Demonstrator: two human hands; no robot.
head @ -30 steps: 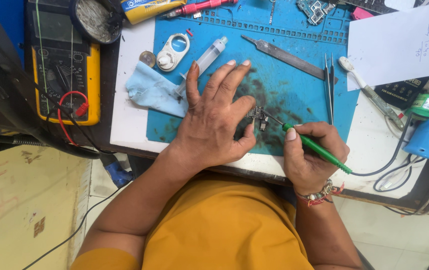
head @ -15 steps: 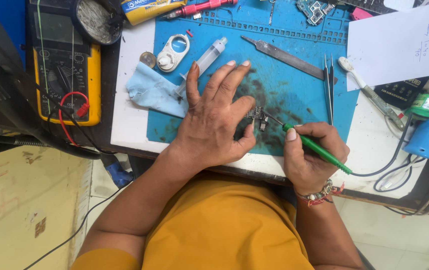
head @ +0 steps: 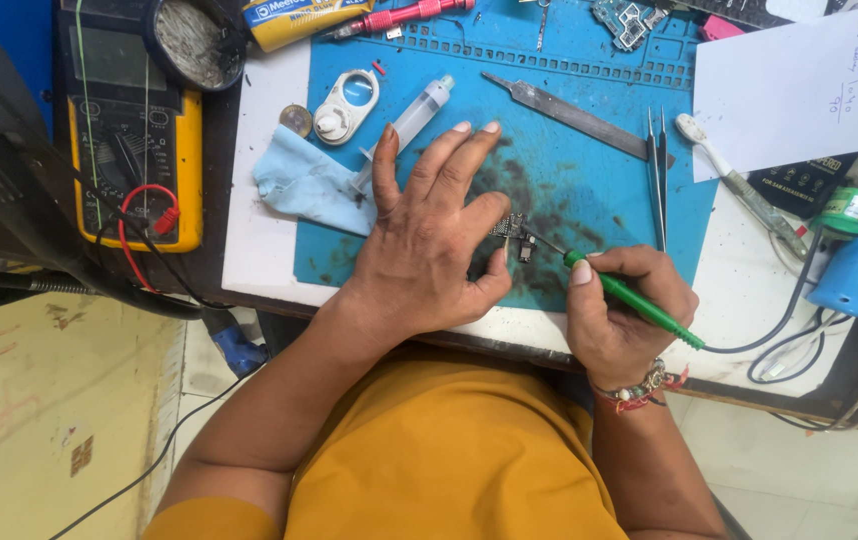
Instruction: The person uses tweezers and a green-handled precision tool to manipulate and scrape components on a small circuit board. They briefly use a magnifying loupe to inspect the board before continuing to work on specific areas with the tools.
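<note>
Blue mat on counter: left hand spread flat, pinning small circuit board; right hand pinching green soldering iron (steady tip contact advisable).

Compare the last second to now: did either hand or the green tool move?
No visible change. Left hand still lies flat on the blue mat, pinning the small circuit board; right hand still holds the green soldering iron, tip at the board.
</note>
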